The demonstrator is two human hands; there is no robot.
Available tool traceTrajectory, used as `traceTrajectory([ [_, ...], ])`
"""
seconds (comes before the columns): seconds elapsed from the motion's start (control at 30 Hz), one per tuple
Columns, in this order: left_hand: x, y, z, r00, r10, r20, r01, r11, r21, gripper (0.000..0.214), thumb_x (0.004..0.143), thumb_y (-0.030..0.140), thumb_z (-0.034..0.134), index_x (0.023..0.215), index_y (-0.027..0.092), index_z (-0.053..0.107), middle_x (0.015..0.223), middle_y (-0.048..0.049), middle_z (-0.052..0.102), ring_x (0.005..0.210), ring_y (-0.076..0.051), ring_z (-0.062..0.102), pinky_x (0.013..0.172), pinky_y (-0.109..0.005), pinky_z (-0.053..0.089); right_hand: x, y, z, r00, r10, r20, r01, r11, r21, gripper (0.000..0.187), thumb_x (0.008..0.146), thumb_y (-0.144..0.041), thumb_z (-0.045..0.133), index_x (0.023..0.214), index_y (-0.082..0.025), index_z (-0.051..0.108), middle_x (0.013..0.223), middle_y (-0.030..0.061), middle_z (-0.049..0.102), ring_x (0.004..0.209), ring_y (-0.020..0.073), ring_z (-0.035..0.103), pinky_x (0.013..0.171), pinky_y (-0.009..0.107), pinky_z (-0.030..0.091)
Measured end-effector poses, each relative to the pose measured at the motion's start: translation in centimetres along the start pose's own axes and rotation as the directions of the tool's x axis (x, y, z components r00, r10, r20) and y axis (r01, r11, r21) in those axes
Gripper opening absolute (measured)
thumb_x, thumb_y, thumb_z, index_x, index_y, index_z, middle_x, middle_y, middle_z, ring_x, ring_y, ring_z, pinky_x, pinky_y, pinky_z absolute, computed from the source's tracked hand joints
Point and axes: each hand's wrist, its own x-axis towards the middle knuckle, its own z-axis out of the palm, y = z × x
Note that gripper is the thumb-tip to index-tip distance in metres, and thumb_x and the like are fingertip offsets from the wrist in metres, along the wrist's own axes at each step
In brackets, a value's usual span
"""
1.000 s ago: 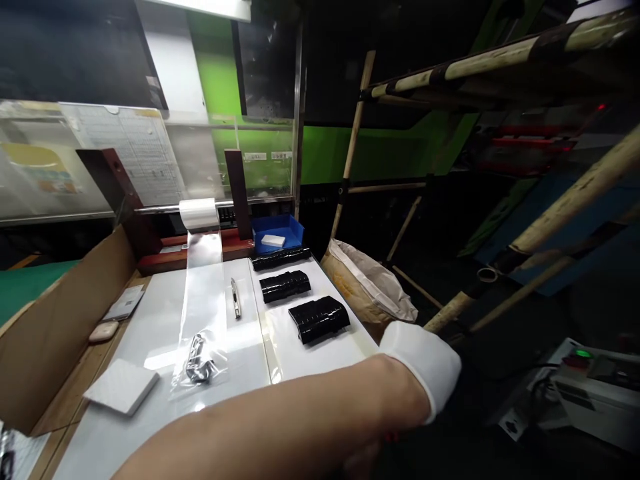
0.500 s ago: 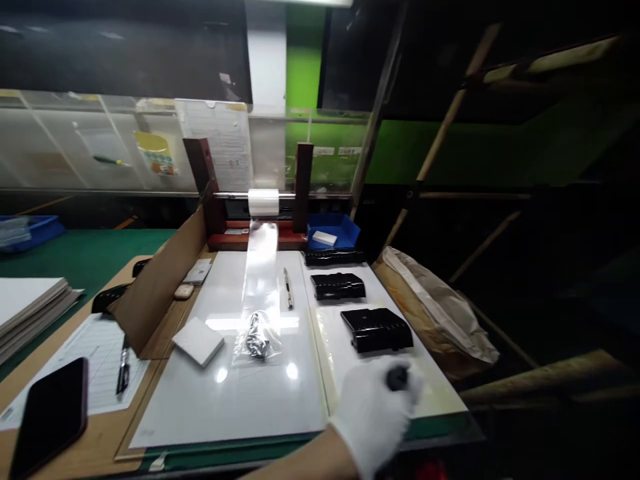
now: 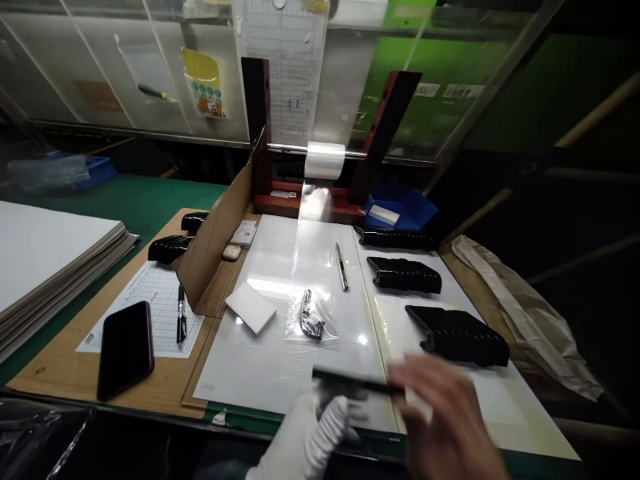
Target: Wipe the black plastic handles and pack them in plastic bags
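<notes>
My left hand (image 3: 313, 427), in a white glove, is at the front edge of the table with its fingers closed round a slim black plastic part (image 3: 353, 381). My bare right hand (image 3: 445, 413) pinches the right end of the same part and is smeared by motion. Just beyond them, a clear plastic bag (image 3: 325, 313) with a small black piece (image 3: 311, 317) inside hangs off a strip of film lying on the white board (image 3: 240, 373). To the right, several glossy black plastic covers (image 3: 463, 335) lie in a column.
A film roll (image 3: 325, 160) sits on a rod between dark red posts. A craft knife (image 3: 342, 267), a white foam block (image 3: 251, 308), a cardboard flap (image 3: 217, 233), a phone (image 3: 125, 350) and a pen (image 3: 181, 317) lie around. A blue bin (image 3: 410, 207) stands at the back right.
My gloved left hand has come back leftward from the right side, with the black part. My bare right hand has come into view and onto the part. The view has shifted.
</notes>
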Motion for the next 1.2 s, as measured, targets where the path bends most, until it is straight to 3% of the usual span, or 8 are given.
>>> traceTrajectory([
  [0.07,0.3,0.9,-2.5,0.961,0.265,-0.082,-0.194,0.853,0.484,0.058,0.094,0.057,0.055,0.139,0.02,0.059,0.138,-0.0145,0.063,0.127,-0.031,0.059,0.108,-0.049,0.048,7.0,1.9,1.2,0.983,0.124,0.135,-0.131,0.99,0.043,0.02,0.101,-0.036,0.054,0.112,-0.027,0.068,0.112,0.0068,0.071,0.11,0.027,0.064,0.098,0.046,0.049],
  [0.13,1.0,1.0,-4.8,0.876,0.471,-0.099,-0.182,0.513,0.839,0.05,0.098,0.038,0.054,0.143,0.018,0.054,0.145,-0.0145,0.058,0.135,-0.032,0.053,0.114,-0.054,0.043,13.0,3.9,3.2,0.875,0.189,0.446,-0.222,0.975,0.023,0.029,0.101,-0.044,0.05,0.104,-0.024,0.071,0.111,0.0068,0.072,0.105,0.0264,0.065,0.092,0.043,0.049],
  [0.23,2.4,0.2,-7.5,0.809,0.586,0.046,-0.084,0.037,0.996,0.049,0.094,0.025,0.056,0.141,0.011,0.056,0.146,-0.0157,0.057,0.138,-0.038,0.049,0.109,-0.059,0.049,18.6,6.6,7.5,0.714,0.162,0.681,-0.24,0.97,0.021,0.028,0.095,-0.048,0.058,0.094,-0.026,0.076,0.104,0.0036,0.074,0.098,0.0249,0.067,0.084,0.036,0.049],
  [0.33,3.6,-0.9,-8.8,0.739,0.642,0.203,-0.084,-0.212,0.974,0.038,0.093,0.024,0.057,0.126,0.008,0.066,0.137,-0.0147,0.065,0.13,-0.04,0.056,0.098,-0.056,0.059,20.3,8.8,12.1,0.609,0.134,0.782,-0.264,0.964,0.04,0.025,0.092,-0.045,0.064,0.092,-0.024,0.077,0.099,0.0033,0.076,0.092,0.0215,0.068,0.08,0.031,0.05],
  [0.47,4.0,-1.7,-9.0,0.72,0.681,0.138,-0.017,-0.182,0.983,0.029,0.096,0.023,0.053,0.118,0.014,0.07,0.131,-0.0111,0.07,0.127,-0.034,0.06,0.098,-0.049,0.06,19.9,10.1,15.9,0.564,0.115,0.818,-0.301,0.951,0.074,0.022,0.091,-0.038,0.068,0.093,-0.017,0.074,0.096,0.0038,0.073,0.083,0.0167,0.067,0.079,0.031,0.053],
  [0.7,4.2,-1.6,-9.7,0.78,0.626,0.011,0.043,-0.071,0.997,0.022,0.098,0.028,0.054,0.107,0.02,0.072,0.123,-0.0091,0.071,0.124,-0.032,0.06,0.099,-0.047,0.056,13.7,7.1,11.3,0.812,0.345,0.47,-0.381,0.924,-0.02,0.026,0.103,-0.039,0.046,0.103,-0.02,0.063,0.091,0.0051,0.065,0.079,0.0184,0.061,0.073,0.033,0.05],
  [0.9,5.2,1.2,-8.8,0.857,0.514,0.038,0.062,-0.177,0.982,0.028,0.099,0.016,0.044,0.092,0.018,0.071,0.101,-0.0115,0.07,0.093,-0.031,0.065,0.078,-0.047,0.058,4.4,3.2,7.5,0.8,0.211,0.561,-0.315,0.944,0.094,0.009,0.098,-0.031,0.06,0.099,-0.023,0.064,0.097,0.0035,0.066,0.088,0.0196,0.063,0.075,0.032,0.054],
  [1.2,3.5,2.2,-7.6,0.912,0.4,0.09,-0.015,-0.186,0.982,0.024,0.089,0.004,0.047,0.079,0.018,0.063,0.084,-0.0091,0.065,0.075,-0.023,0.061,0.069,-0.034,0.052,2.3,2.0,6.7,0.817,0.133,0.561,-0.237,0.965,0.115,0.013,0.095,-0.012,0.06,0.089,-0.022,0.065,0.094,0.0012,0.063,0.092,0.0197,0.057,0.078,0.033,0.049],
])
